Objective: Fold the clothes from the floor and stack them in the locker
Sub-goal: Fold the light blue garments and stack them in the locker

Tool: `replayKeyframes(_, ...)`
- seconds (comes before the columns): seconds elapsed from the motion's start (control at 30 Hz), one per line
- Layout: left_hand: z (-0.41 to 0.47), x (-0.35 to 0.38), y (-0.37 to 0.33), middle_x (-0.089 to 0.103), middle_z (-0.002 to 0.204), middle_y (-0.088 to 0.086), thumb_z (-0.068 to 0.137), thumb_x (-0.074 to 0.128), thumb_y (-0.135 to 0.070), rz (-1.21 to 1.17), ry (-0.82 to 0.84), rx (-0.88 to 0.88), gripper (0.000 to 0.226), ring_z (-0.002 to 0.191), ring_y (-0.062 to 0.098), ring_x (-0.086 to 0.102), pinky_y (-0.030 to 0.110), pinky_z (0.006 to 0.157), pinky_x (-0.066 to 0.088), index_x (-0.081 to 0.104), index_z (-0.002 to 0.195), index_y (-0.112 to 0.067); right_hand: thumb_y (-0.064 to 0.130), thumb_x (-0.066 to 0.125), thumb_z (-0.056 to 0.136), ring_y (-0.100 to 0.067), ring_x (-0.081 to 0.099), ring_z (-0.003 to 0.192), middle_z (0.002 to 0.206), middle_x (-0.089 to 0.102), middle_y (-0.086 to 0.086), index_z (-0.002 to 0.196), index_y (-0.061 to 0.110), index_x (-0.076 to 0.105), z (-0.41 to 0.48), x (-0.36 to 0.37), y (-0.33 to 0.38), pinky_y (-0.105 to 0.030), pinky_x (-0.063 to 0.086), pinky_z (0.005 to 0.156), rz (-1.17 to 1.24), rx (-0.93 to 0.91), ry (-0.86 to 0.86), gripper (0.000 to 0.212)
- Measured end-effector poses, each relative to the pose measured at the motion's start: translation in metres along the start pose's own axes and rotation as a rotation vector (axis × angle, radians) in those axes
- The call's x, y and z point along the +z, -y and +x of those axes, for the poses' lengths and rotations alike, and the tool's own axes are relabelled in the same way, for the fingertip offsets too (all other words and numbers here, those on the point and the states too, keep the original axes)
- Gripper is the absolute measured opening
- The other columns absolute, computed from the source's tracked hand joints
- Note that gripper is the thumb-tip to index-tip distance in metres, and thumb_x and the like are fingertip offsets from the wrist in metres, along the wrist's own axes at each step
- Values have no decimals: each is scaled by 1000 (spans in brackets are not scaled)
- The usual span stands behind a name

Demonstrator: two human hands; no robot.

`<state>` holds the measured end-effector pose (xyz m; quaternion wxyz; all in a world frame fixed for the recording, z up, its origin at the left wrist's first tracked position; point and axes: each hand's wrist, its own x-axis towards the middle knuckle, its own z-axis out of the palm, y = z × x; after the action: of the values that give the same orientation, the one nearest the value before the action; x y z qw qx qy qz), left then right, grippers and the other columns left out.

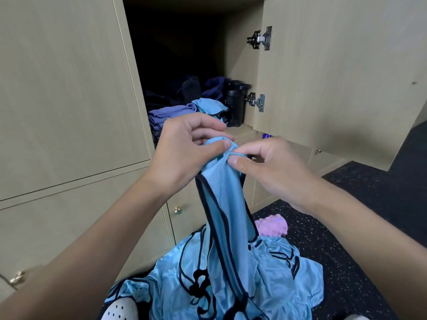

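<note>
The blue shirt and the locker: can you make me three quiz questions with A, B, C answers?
1. Where is the pink thing?
A. On the floor
B. In the locker
C. In a hand

2. What colour is the shirt being held up?
A. Red
B. Light blue with dark trim
C. Green

3. How is the locker door?
A. Shut
B. Missing
C. Open

Answers: 1 A, it lies on the dark floor. 2 B, the left hand and right hand pinch its top. 3 C, hinges and folded clothes inside show.
</note>
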<state>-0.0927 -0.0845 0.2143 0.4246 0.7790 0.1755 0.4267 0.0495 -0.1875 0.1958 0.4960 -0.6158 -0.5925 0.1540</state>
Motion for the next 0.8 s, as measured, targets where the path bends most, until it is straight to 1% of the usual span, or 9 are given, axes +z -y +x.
replayKeyframes(0.1, 3, -6, 1, 74, 102, 6, 85, 74, 2, 106, 50, 9, 17, 71, 14, 66, 31, 76, 58, 68, 91, -13, 15, 63, 95, -11, 46, 65, 78, 65, -22, 85, -1, 73, 3, -2, -2, -30, 37, 64, -52, -16, -106, 21)
replayKeyframes(0.2, 5, -10, 3, 74, 96, 10, 91, 61, 1, 250, 110, -25, 27, 76, 24, 64, 37, 72, 52, 70, 76, -20, 16, 63, 94, -5, 37, 56, 64, 51, -7, 82, -6, 68, 5, -6, -3, -26, 32, 56, -90, -15, -182, 26)
replayKeyframes(0.3, 3, -11, -1, 68, 91, 22, 86, 63, -34, 211, 171, -70, 21, 71, 21, 52, 39, 67, 44, 76, 80, -19, 16, 65, 93, -3, 38, 49, 54, 48, 11, 77, -1, 70, 6, -10, -3, -17, 31, 51, -104, -25, -229, 24)
replayKeyframes(0.33, 2, -11, -2, 66, 87, 24, 79, 65, -50, 192, 196, -73, 31, 70, 19, 51, 41, 65, 44, 76, 83, -21, 15, 66, 93, -2, 40, 47, 51, 50, 15, 75, 5, 72, 6, -10, -3, -13, 31, 50, -92, -24, -237, 21)
replayKeyframes(0.4, 1, -10, -2, 62, 71, 11, 70, 74, -61, 217, 216, -55, 39, 61, 12, 48, 31, 58, 41, 74, 82, -25, 15, 67, 92, 0, 46, 48, 51, 57, 20, 73, 16, 72, 6, -11, -1, -10, 33, 50, -76, -27, -246, 20)
replayKeyframes(0.47, 0, -7, 0, 61, 65, -6, 73, 85, -42, 261, 167, -20, 25, 54, 6, 48, 20, 53, 40, 72, 78, -22, 18, 67, 92, 0, 48, 51, 58, 64, 11, 77, 17, 74, 6, -12, 1, -13, 37, 52, -77, -36, -250, 17)
replayKeyframes(0.57, 2, -7, 0, 59, 57, -13, 81, 79, -12, 261, 41, 21, 12, 49, 2, 45, 16, 49, 37, 70, 73, -14, 20, 69, 91, -2, 47, 53, 65, 67, -2, 79, 16, 74, 5, -14, 5, -19, 38, 53, -92, -53, -247, 14)
replayKeyframes(0.67, 6, -15, -10, 62, 59, 1, 80, 79, -14, 86, -60, 77, 14, 55, 13, 48, 25, 52, 40, 72, 69, -17, 22, 74, 87, -15, 55, 64, 79, 71, -15, 77, 17, 73, 5, -26, 20, -34, 46, 61, -57, -117, -261, 12)
replayKeyframes(0.8, 8, -18, -21, 64, 61, -7, 83, 75, -2, -140, -157, 116, 22, 54, 11, 57, 27, 55, 49, 70, 71, -21, 21, 80, 80, -29, 60, 66, 82, 70, -18, 73, 16, 68, 9, -39, 30, -50, 53, 67, 0, -179, -323, 15)
